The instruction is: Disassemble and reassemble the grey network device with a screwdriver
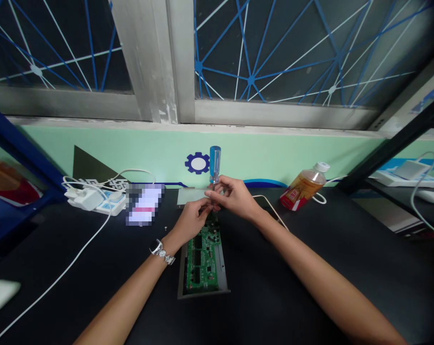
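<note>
A screwdriver (pixel 214 160) with a blue, see-through handle stands upright over the far end of a green circuit board (pixel 203 261). The board lies in an open grey metal case (pixel 222 270) on the black table. My right hand (pixel 234 194) grips the screwdriver low on its handle, thumb and fingers pinched together. Close beside it, my left hand (pixel 193 218) has its fingertips pinched near the screwdriver's shaft; whatever lies between them is hidden. The screwdriver's tip is covered by my fingers. Behind my hands lies a pale flat panel (pixel 190 195).
A phone (pixel 144 205) and a white power strip (pixel 109 202) with cables are at left. Small screws (pixel 165 228) lie near my left wrist. A drink bottle (pixel 303 187) leans back right, near a dark flat device (pixel 274 213). A white mouse (pixel 1 294) sits front left.
</note>
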`<state>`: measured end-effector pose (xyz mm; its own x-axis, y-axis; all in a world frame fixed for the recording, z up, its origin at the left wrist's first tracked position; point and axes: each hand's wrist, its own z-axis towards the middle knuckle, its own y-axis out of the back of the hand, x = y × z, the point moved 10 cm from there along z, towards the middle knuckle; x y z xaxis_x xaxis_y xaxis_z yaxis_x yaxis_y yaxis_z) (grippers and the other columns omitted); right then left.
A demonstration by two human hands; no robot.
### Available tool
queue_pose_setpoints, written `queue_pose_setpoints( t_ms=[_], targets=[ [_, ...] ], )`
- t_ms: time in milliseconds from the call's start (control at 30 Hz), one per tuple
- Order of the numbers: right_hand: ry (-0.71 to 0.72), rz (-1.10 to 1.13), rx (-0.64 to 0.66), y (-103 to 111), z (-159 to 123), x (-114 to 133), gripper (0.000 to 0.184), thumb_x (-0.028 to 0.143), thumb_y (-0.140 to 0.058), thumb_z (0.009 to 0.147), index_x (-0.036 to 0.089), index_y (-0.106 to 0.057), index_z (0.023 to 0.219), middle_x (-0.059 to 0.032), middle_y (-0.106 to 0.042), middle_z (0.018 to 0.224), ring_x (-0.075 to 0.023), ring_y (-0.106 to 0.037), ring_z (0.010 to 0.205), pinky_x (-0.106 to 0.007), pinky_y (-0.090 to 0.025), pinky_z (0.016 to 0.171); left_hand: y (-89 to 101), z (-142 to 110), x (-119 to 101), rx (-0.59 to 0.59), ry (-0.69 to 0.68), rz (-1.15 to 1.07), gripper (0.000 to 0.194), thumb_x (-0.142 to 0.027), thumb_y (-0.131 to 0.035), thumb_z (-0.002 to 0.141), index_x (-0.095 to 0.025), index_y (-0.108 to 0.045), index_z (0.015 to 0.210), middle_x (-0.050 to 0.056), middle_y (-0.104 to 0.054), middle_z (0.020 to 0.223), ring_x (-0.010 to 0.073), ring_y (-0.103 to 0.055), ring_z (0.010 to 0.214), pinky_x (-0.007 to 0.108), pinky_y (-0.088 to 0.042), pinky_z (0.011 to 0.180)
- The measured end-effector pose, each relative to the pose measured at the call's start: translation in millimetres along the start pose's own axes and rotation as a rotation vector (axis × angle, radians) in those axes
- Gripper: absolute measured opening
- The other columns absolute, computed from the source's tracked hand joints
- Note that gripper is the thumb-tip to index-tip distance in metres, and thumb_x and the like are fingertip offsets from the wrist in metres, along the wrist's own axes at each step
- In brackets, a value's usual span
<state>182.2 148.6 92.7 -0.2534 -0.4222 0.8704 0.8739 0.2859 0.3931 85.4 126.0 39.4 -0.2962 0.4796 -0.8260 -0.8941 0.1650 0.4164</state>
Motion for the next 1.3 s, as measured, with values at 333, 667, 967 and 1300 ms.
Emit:
queue_pose_setpoints(
  t_ms=[333,667,967,1300],
  targets=[
    [0.036,0.095,0.036,5.4,5.8,9.4,0.025,0.044,-0.061,0.091,0.021,-0.062,0.102,-0.0013,-0.061,0.086,-0.0105,-0.05,0.057,-0.025,-0.046,0.052,-0.7,-0.7,-5.3,0.033,0.007,-0.024,0.026,-0.023,-0.049,0.098,-0.019,-0.071,0.111,0.007,-0.076,0.105,0.0214,-0.07,0.098,0.033,-0.051,0.09],
    [0.292,-0.191,-0.288,18.0,-2.0,35.4,0.02,0.034,-0.065,0.085,0.021,-0.05,0.08,0.0032,-0.05,0.07,-0.0101,-0.045,0.057,-0.024,-0.038,0.054,1.0,-3.3,-13.8,-0.029,-0.041,0.172,0.021,-0.027,-0.052,0.098,-0.017,-0.07,0.095,0.005,-0.075,0.089,0.0188,-0.067,0.076,0.029,-0.049,0.074],
    [0.333,-0.237,-0.359,19.1,-6.2,36.3,0.017,0.028,-0.064,0.085,0.021,-0.05,0.08,0.0036,-0.049,0.069,-0.0104,-0.044,0.057,-0.024,-0.038,0.055,-6.8,-7.1,-7.7,0.028,-0.024,0.315,0.022,-0.03,-0.048,0.1,-0.02,-0.067,0.098,0.006,-0.074,0.093,0.0217,-0.068,0.084,0.03,-0.047,0.076],
    [0.321,-0.26,-0.448,26.8,-15.0,35.4,0.021,0.03,-0.064,0.086,0.021,-0.047,0.077,0.0032,-0.048,0.068,-0.0099,-0.046,0.055,-0.024,-0.038,0.053,-6.0,-8.9,-5.2,0.04,-0.01,0.473,0.033,-0.037,-0.039,0.103,-0.019,-0.065,0.095,0.008,-0.072,0.092,0.0241,-0.068,0.088,0.034,-0.046,0.078]
  ],
)
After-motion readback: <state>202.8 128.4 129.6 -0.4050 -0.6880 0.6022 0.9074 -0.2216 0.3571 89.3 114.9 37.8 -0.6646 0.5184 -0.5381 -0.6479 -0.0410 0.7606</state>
